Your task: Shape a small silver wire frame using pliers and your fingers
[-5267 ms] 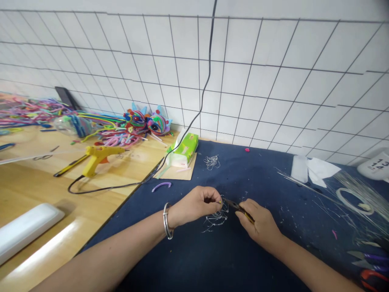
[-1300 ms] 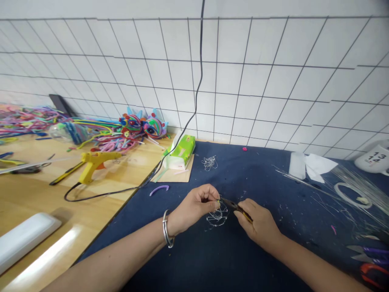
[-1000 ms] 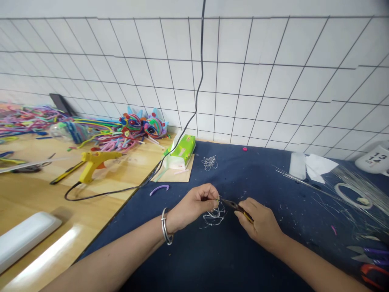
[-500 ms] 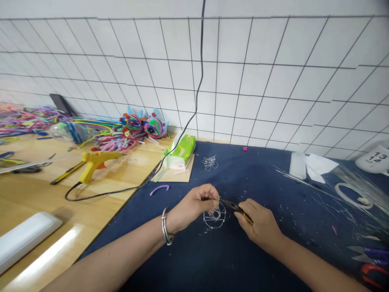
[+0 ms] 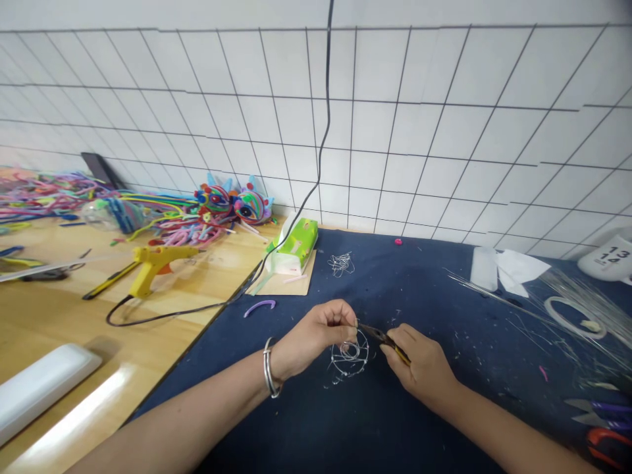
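Head view, clock centred on the round wire frame [image 5: 349,359]: it sits mid-bench over the dark blue cloth [image 5: 385,428], hanging just below my left fingertips. Left hand [image 5: 316,332]: thumb and fingers pinched closed on the frame's top edge. Right hand [image 5: 422,359]: fingers wrapped round the yellow-handled pliers [image 5: 379,334], nose pointing at 10 o'clock, tip right at the pinch; can't tell whether the jaws are clamped on wire. Can't tell either if the frame's lower edge touches cloth. Loose wire tangle [image 5: 341,264] at 12, near. Green tissue pack [image 5: 301,241] at 11, on a cardboard piece [image 5: 302,286]. Purple curved strip [image 5: 259,306] at 10; yellow glue gun [image 5: 147,273] also at 10, farther out, on the wood tabletop [image 5: 49,309]. White paper pieces [image 5: 518,270] at 2. White ring [image 5: 574,316] at 3, purple-handled scissors [image 5: 605,409] at 3 too, nearer me.
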Motion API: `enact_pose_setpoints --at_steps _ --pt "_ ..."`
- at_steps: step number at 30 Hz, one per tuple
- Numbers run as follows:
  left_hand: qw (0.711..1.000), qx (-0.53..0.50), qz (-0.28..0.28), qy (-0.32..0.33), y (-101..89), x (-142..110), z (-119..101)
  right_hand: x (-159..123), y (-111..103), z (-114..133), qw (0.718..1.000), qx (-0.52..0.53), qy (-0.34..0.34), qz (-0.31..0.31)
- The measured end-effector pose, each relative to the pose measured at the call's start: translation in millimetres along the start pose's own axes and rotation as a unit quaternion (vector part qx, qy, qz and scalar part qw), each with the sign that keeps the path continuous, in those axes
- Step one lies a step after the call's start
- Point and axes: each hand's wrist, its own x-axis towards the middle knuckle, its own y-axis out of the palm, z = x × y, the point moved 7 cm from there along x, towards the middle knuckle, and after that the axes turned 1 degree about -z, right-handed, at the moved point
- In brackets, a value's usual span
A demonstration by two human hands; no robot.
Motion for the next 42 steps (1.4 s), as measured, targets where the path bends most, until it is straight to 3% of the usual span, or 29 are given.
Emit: enact_pose_setpoints --at_steps 17,27,42 --pt "0.999 -0.05 -0.008 0.001 2.9 2.1 9.5 -4.2 7.0 -1.8 0.997 0.037 0.047 0.038" --pt "0.998 0.05 -0.026 0.04 0.3 1.7 -0.9 -2.4 4.3 -4.4 0.994 0.052 0.07 0.059" --pt "0.999 0.039 0.01 -0.01 0.4 3.8 4.3 -1.3 3.3 -3.7 0.997 0.038 0.048 0.052"
